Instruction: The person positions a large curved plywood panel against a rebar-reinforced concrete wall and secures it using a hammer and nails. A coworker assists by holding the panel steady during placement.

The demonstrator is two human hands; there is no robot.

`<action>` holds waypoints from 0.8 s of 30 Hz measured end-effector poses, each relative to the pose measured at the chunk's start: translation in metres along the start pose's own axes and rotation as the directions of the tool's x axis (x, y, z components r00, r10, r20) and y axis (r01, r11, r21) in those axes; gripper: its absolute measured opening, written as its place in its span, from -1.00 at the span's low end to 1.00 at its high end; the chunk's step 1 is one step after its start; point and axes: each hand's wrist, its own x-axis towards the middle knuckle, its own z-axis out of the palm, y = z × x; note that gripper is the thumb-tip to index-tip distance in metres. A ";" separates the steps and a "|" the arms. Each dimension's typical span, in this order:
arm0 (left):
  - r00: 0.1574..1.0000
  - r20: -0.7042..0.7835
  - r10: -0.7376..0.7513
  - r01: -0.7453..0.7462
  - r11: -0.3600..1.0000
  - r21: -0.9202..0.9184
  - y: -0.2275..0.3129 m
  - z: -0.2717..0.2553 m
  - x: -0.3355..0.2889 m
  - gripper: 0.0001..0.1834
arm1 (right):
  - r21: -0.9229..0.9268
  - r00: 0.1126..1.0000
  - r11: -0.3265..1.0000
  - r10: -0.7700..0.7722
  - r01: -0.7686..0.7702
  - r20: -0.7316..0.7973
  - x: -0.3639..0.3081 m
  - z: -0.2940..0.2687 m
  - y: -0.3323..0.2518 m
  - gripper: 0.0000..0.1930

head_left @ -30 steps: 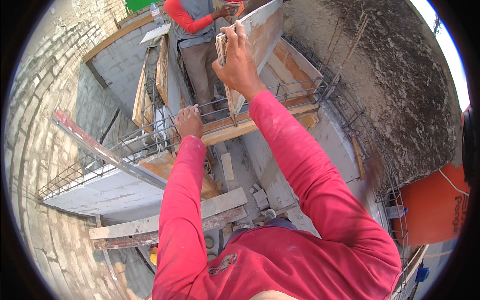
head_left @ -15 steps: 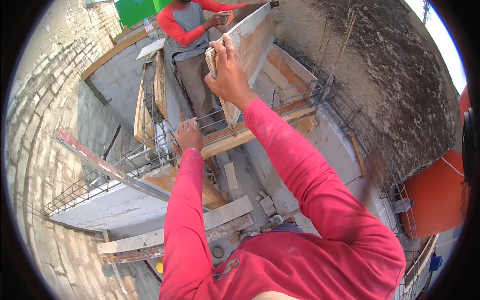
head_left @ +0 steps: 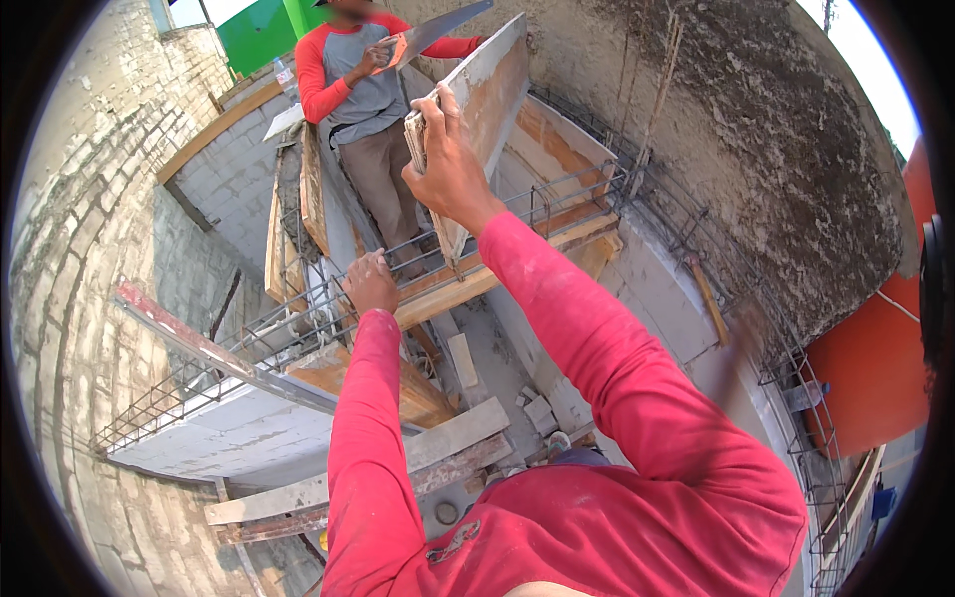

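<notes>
A person in a red long-sleeved shirt (head_left: 607,527) is looking down over a building site, both arms reaching forward. The right hand (head_left: 448,154) is gripping the near end of a wide wooden panel (head_left: 492,99), fingers bending over its layered, whitish edge. The panel is standing on edge ahead of the person, stretching away toward a rough dark wall (head_left: 786,169); its lower near corner is sitting just beside a cage of steel bars (head_left: 542,204) and a pale timber beam (head_left: 487,284). The left hand (head_left: 371,282) is resting at the bars, fingers curled (whether that grip is fully closing around a bar, one cannot tell).

Beyond the panel, a co-worker (head_left: 370,109) in a grey shirt with red sleeves is standing and holding a handsaw (head_left: 446,31) by its orange handle, the blade pointing up and to the right. The co-worker's other arm is extending behind the panel, its hand mostly hidden.

To the right, a hammer (head_left: 706,298) with a wooden handle is lying on top of a pale wall, and a large orange container (head_left: 865,348) is standing farther out. To the left, a red-and-grey bar (head_left: 214,353) is slanting across a white block wall (head_left: 229,428). Below, loose boards (head_left: 448,438) are spanning the space near the person's body.
</notes>
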 end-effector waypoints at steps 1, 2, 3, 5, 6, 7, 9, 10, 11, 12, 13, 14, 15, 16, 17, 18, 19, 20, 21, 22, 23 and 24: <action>1.000 -0.003 0.000 0.000 1.000 0.004 0.000 0.000 0.000 -0.67 | -0.002 1.000 1.000 -0.005 0.005 -0.002 0.000 0.000 0.000 -0.09; 1.000 -0.006 0.001 -0.001 1.000 0.008 -0.001 0.001 0.000 -0.67 | -0.005 1.000 1.000 -0.010 0.010 -0.004 0.000 -0.001 0.001 -0.09; 1.000 -0.006 0.002 -0.002 1.000 0.005 -0.001 0.001 0.000 -0.67 | 0.006 1.000 1.000 -0.007 0.007 0.002 0.000 -0.001 0.001 -0.09; 1.000 -0.010 0.001 -0.001 1.000 0.002 0.000 0.002 0.000 -0.67 | 0.027 1.000 1.000 -0.001 0.001 0.013 0.000 -0.002 0.000 -0.08; 1.000 -0.004 0.004 -0.004 1.000 0.001 0.000 0.002 0.000 -0.67 | 0.024 1.000 1.000 -0.002 0.001 0.013 0.001 -0.003 0.000 -0.08; 1.000 -0.001 0.001 -0.001 1.000 0.004 0.000 0.001 0.000 -0.67 | 0.021 1.000 1.000 -0.003 0.003 0.014 0.001 -0.003 -0.001 -0.08; 1.000 0.001 0.001 -0.001 1.000 0.011 0.000 0.001 0.000 -0.67 | 0.022 1.000 1.000 -0.005 0.005 0.014 0.001 -0.002 -0.002 -0.08; 1.000 0.001 0.004 -0.004 1.000 0.015 0.000 0.000 0.000 -0.67 | 0.025 1.000 1.000 -0.006 0.005 0.013 0.001 -0.002 -0.003 -0.08; 1.000 -0.009 0.006 -0.006 1.000 0.020 0.000 0.000 0.000 -0.67 | 0.028 1.000 1.000 -0.005 0.005 0.013 0.001 -0.002 -0.003 -0.08; 1.000 -0.009 0.017 -0.017 1.000 0.013 0.000 0.000 0.000 -0.67 | 0.012 1.000 1.000 -0.016 0.015 0.010 0.001 -0.002 -0.002 -0.07; 1.000 -0.018 0.026 -0.026 1.000 0.007 0.000 -0.001 0.000 -0.67 | -0.004 1.000 1.000 -0.025 0.025 0.010 0.001 -0.002 -0.001 -0.06; 1.000 -0.008 0.022 -0.022 1.000 0.011 0.000 -0.001 0.000 -0.67 | -0.015 0.999 0.999 -0.036 0.036 0.005 0.000 -0.002 0.000 -0.05; 0.999 -0.024 0.030 -0.030 1.000 0.004 0.001 -0.001 -0.001 -0.67 | -0.036 0.999 0.998 -0.045 0.045 0.000 0.000 -0.001 0.001 -0.05; 0.999 -0.021 0.027 -0.027 1.000 0.008 0.001 -0.002 0.000 -0.67 | -0.052 0.998 0.997 -0.057 0.056 -0.010 0.000 -0.001 0.002 -0.05; 1.000 -0.016 0.021 -0.021 1.000 0.013 0.001 -0.002 -0.001 -0.68 | -0.059 0.998 0.996 -0.065 0.064 -0.020 -0.001 -0.001 0.003 -0.05; 1.000 -0.015 0.020 -0.020 1.000 0.014 0.001 -0.003 -0.001 -0.68 | -0.052 0.998 0.997 -0.063 0.062 -0.017 -0.001 -0.001 0.004 -0.05; 1.000 -0.016 0.019 -0.019 1.000 0.016 0.001 -0.003 -0.001 -0.68 | -0.039 0.998 0.997 -0.060 0.060 -0.017 -0.001 -0.001 0.005 -0.05; 0.999 -0.038 0.025 -0.024 0.999 0.023 0.002 -0.003 -0.001 -0.68 | -0.023 0.998 0.998 -0.061 0.061 -0.023 -0.001 -0.002 0.005 -0.05; 0.999 -0.026 0.024 -0.023 0.999 0.024 0.002 -0.002 -0.001 -0.68 | -0.005 0.998 0.998 -0.060 0.060 -0.020 -0.001 -0.003 0.006 -0.06; 0.999 -0.035 0.028 -0.027 0.999 0.032 0.002 -0.001 -0.001 -0.68 | 0.017 0.998 0.998 -0.061 0.061 -0.019 -0.001 -0.003 0.006 -0.07; 1.000 -0.014 0.007 -0.007 0.999 0.050 0.002 -0.001 -0.001 -0.68 | 0.054 0.998 0.997 -0.062 0.062 -0.012 -0.001 -0.004 0.006 -0.09; 0.997 -0.061 0.037 -0.037 0.999 0.010 0.002 0.001 0.000 -0.69 | 0.016 0.998 0.998 -0.057 0.057 0.004 -0.002 -0.005 0.006 -0.09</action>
